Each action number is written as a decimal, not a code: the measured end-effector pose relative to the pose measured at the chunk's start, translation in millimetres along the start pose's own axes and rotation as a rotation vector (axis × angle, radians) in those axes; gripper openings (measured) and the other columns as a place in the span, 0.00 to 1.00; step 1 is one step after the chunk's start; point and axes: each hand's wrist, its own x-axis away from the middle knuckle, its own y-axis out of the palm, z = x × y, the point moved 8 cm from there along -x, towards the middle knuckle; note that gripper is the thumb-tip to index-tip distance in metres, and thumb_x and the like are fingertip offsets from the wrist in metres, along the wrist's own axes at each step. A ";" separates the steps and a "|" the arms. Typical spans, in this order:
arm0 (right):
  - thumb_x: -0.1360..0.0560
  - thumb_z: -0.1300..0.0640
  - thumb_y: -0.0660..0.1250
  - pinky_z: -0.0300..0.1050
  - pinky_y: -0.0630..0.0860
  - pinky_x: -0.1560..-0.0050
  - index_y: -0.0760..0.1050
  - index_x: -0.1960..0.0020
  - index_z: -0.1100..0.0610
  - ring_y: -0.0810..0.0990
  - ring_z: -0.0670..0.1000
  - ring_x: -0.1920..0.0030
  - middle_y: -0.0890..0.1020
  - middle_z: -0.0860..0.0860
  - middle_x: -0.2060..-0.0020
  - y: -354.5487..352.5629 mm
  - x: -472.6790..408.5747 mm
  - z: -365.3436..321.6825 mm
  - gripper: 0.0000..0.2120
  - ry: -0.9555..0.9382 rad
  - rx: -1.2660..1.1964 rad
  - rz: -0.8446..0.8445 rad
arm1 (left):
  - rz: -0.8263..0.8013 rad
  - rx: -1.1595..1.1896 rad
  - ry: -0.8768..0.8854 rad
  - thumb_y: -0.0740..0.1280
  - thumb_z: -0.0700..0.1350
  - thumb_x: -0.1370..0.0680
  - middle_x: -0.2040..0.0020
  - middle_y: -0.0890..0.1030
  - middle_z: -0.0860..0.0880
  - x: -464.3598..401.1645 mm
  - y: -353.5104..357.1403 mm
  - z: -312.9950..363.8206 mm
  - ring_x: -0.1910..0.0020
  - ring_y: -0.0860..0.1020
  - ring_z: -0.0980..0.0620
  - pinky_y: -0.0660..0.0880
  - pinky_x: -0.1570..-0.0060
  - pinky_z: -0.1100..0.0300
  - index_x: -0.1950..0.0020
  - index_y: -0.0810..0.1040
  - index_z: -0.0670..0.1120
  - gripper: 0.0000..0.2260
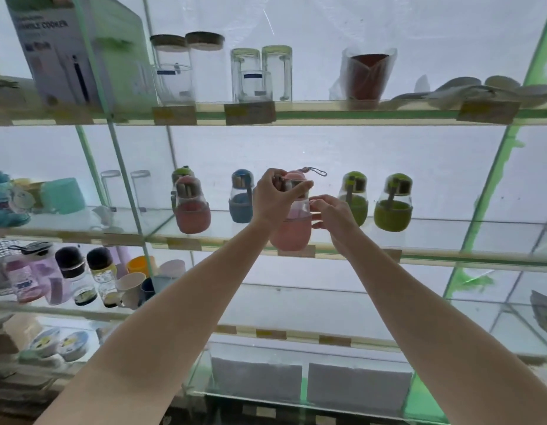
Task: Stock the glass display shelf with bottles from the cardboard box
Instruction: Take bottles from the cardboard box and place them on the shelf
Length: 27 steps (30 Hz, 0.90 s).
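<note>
Pink bottle [292, 228] gripped at cap by left hand [273, 196], steadied by right hand [335, 217], fingers curled, over glass shelf [449, 256] edge, green bottle [353, 197] at three o'clock. Risk: tipping off, knocking neighbour.

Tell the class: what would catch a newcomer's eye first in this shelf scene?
Two bare arms reach to the middle glass shelf, where the left hand grips the cap of a pink bottle and the right hand touches its side. Two green bottles stand to its right.
</note>
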 end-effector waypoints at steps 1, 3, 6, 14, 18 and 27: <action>0.21 0.61 0.61 0.45 0.77 0.59 0.80 0.49 0.57 0.82 0.54 0.57 0.84 0.58 0.54 10.3 -3.7 -0.5 0.09 0.003 0.006 0.006 | -0.009 0.005 -0.006 0.80 0.59 0.35 0.56 0.81 0.54 -7.6 -6.6 -6.2 0.54 0.81 0.55 0.78 0.53 0.61 0.45 0.78 0.47 0.26; 0.20 0.60 0.61 0.45 0.79 0.61 0.81 0.46 0.58 0.82 0.54 0.58 0.84 0.59 0.53 30.7 -11.1 -1.1 0.09 -0.003 0.020 0.020 | -0.031 -0.005 -0.015 0.80 0.58 0.35 0.56 0.80 0.57 -22.8 -19.6 -18.7 0.55 0.79 0.58 0.75 0.57 0.67 0.44 0.78 0.47 0.27; 0.18 0.57 0.63 0.56 0.81 0.54 0.80 0.42 0.59 0.80 0.55 0.57 0.83 0.61 0.52 58.4 -20.6 -0.4 0.10 -0.013 0.048 0.039 | -0.066 -0.025 -0.019 0.80 0.58 0.35 0.54 0.80 0.56 -44.5 -35.2 -37.3 0.54 0.78 0.60 0.70 0.62 0.74 0.41 0.78 0.46 0.29; 0.20 0.55 0.67 0.47 0.80 0.55 0.79 0.40 0.57 0.78 0.49 0.57 0.81 0.52 0.55 118.9 -47.3 5.4 0.10 0.001 0.069 0.021 | -0.063 -0.005 -0.102 0.81 0.59 0.37 0.50 0.83 0.52 -86.4 -67.9 -87.2 0.48 0.80 0.51 0.76 0.49 0.60 0.41 0.78 0.48 0.30; 0.20 0.54 0.68 0.51 0.80 0.47 0.78 0.42 0.55 0.80 0.50 0.52 0.83 0.53 0.50 149.3 -53.6 15.3 0.09 0.035 0.113 -0.040 | -0.090 -0.021 -0.132 0.82 0.57 0.37 0.49 0.81 0.52 -92.7 -83.4 -114.5 0.46 0.80 0.50 0.78 0.45 0.54 0.41 0.77 0.49 0.29; 0.20 0.59 0.66 0.53 0.80 0.45 0.77 0.35 0.60 0.78 0.47 0.54 0.81 0.53 0.47 149.8 -48.7 30.6 0.14 0.067 0.183 -0.034 | -0.157 -0.067 -0.139 0.81 0.53 0.34 0.48 0.80 0.52 -83.1 -84.8 -116.4 0.48 0.79 0.52 0.77 0.48 0.59 0.43 0.73 0.51 0.25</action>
